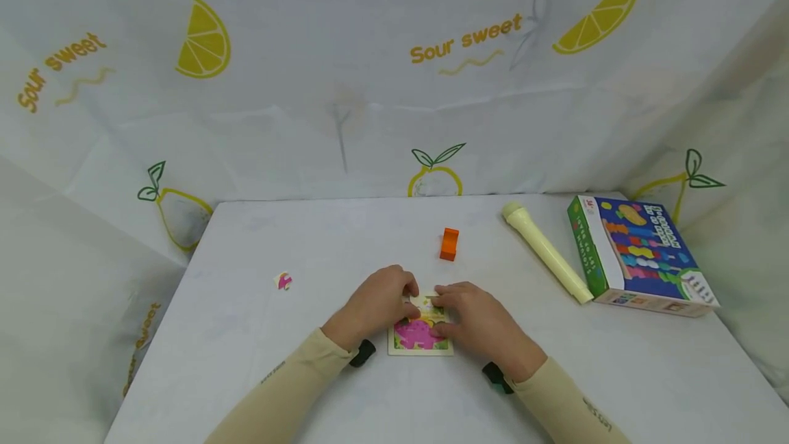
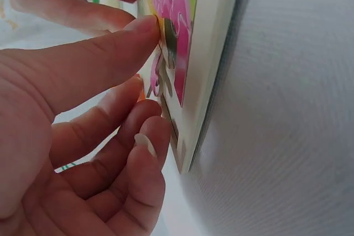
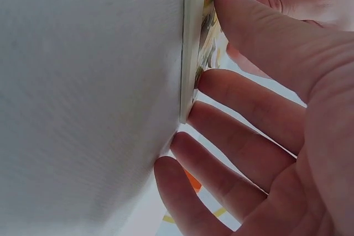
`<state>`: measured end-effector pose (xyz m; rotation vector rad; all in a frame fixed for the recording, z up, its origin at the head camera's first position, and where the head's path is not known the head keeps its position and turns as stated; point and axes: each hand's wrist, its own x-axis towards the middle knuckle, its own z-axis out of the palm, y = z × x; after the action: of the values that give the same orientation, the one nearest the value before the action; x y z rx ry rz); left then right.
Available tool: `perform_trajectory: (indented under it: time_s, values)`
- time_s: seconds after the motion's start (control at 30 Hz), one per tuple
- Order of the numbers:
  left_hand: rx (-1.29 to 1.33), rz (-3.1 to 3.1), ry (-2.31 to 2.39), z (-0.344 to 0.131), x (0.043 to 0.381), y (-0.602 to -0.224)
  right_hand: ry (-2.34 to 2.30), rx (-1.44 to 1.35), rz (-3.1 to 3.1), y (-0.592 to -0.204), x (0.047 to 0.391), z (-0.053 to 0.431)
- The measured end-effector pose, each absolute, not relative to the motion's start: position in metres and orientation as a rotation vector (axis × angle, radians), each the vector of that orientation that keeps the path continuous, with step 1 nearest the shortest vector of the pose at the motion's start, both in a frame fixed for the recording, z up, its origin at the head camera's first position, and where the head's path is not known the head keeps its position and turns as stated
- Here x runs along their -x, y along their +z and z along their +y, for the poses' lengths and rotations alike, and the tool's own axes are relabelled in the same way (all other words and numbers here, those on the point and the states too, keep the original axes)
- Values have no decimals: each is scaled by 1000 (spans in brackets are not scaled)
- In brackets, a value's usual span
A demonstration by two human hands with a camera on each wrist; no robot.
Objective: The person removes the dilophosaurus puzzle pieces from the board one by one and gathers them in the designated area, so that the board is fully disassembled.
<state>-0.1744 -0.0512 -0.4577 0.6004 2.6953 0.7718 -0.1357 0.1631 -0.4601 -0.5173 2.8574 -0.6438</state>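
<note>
A small jigsaw puzzle [image 1: 418, 336] with a pink animal picture lies in a pale frame near the table's front, between both hands. My left hand [image 1: 383, 301] reaches over its upper left part. There its thumb and curled index finger pinch a puzzle piece [image 2: 170, 40], seen edge-on in the left wrist view; the fingers partly cover it. From the other side, my right hand [image 1: 477, 314] rests its thumb on the pink part of the picture. Its other fingers [image 3: 251, 111] stretch out fairly straight along the frame's edge, two tips down by the tabletop.
One loose pink-and-white puzzle piece [image 1: 284, 281] lies to the left. Beyond the hands stands an orange block [image 1: 448, 244]. A cream tube [image 1: 545, 252] lies at the right beside a colourful game box [image 1: 647, 245]. White printed cloth [image 1: 296, 136] hangs behind the table.
</note>
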Motion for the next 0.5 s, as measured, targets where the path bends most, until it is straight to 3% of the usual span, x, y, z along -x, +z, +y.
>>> perform_trajectory:
  time_s: [0.5]
  values:
    - [-570, 2616, 961, -57, 179, -461, -630, 517, 2864, -461, 136, 162]
